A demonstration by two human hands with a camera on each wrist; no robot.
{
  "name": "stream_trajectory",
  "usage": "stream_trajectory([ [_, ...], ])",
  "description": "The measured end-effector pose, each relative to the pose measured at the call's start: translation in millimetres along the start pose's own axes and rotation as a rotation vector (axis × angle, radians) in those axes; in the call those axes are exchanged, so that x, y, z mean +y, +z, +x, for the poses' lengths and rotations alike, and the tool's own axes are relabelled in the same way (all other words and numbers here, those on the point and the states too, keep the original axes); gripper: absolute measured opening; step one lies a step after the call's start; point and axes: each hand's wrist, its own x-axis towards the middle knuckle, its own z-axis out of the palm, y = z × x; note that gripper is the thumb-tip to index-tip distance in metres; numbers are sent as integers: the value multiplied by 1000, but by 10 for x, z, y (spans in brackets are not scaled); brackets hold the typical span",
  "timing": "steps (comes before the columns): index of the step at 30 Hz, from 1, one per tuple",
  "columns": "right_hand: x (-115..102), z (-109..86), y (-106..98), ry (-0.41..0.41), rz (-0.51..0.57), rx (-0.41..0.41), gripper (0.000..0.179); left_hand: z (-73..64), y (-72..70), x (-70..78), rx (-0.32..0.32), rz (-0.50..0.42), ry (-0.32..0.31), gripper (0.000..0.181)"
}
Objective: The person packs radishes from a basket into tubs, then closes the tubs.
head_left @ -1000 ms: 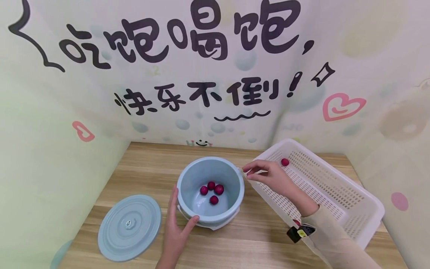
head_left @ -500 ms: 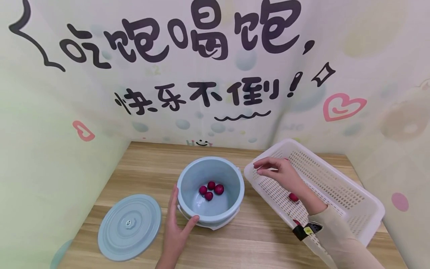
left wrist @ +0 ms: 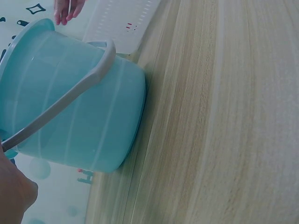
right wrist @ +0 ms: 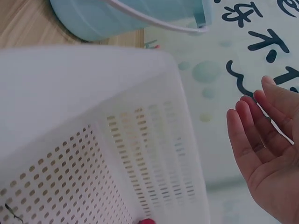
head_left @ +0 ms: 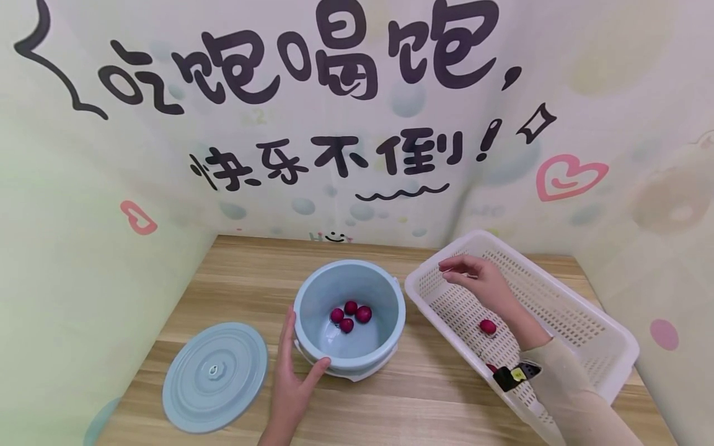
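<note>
A light blue bucket (head_left: 312,291) stands upright on the table, with several small round dark-red fruits (head_left: 364,314) at its bottom. My left hand (head_left: 292,378) rests against the bucket's left side, fingers extended along it and thumb at the rim. My right hand (head_left: 485,285) hovers over the white perforated basket (head_left: 599,334), fingers loosely bent, holding nothing; the right wrist view also shows this hand (right wrist: 268,149) with an empty palm. One red fruit (head_left: 488,326) lies in the basket below the right forearm. Another fruit (right wrist: 147,221) peeks in at the bottom edge of the right wrist view.
The bucket's round blue lid (head_left: 214,378) lies on the wooden table (head_left: 413,402) to the left. The pale carry handle (left wrist: 70,98) hangs down the bucket's side. Behind stands a printed wall sheet (head_left: 279,210). The basket sits at an angle on the right.
My right hand has moved right, from beside the bucket rim to over the basket. One fruit in the bucket has rolled slightly toward the others. My left hand has stayed put.
</note>
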Motion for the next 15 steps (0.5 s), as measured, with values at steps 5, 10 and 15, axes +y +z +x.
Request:
stream_trajectory([
  [5,127,7,-38,17,-30,33,23,3,-3,5,1,3,7,97],
  [10,239,6,-78,43,-59,71,26,4,-6,9,3,12,10,97],
  [15,329,20,-126,64,-50,125,30,1,-5,10,0,14,-3,96],
])
